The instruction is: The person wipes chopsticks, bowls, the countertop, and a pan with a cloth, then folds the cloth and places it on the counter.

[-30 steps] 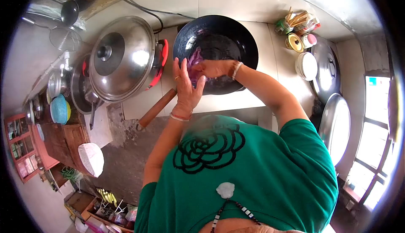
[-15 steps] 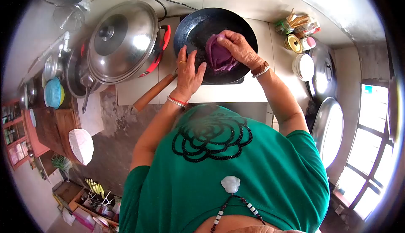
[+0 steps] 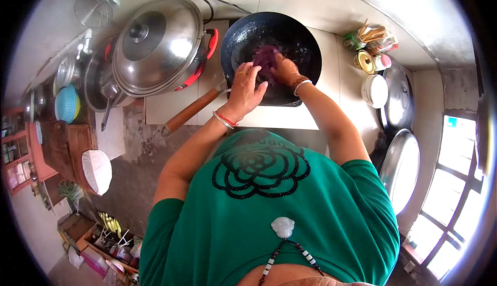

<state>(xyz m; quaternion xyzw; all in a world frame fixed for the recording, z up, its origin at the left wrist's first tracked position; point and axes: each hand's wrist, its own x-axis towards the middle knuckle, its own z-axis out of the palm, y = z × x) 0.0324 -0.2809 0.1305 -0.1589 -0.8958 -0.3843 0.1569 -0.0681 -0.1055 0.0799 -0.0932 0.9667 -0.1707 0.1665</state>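
A black wok [image 3: 305, 42] with a wooden handle [image 3: 191, 111] sits on the counter in front of me. Down inside it, a crumpled purple cloth [image 3: 265, 57] lies against the dark surface. My right hand [image 3: 286, 71] is closed on the cloth's right side and reaches into the wok, its fingertips partly hidden. Over the near left rim, my left hand [image 3: 247, 90] is held with its fingers apart and nothing in it. Its fingertips are close to the cloth; whether they touch it I cannot tell.
Left of the wok stands a large lidded steel pot [image 3: 160, 53] with red handles. To the right are a jar of chopsticks [image 3: 354, 40], a yellow-lidded tin [image 3: 364, 62] and a white tub [image 3: 375, 94]. Large round metal lids [image 3: 401, 167] lean by the wall. A cable runs behind.
My right hand has lowered the purple cloth from above the wok down into it. My left hand has shifted slightly right and down. The view has moved a little.
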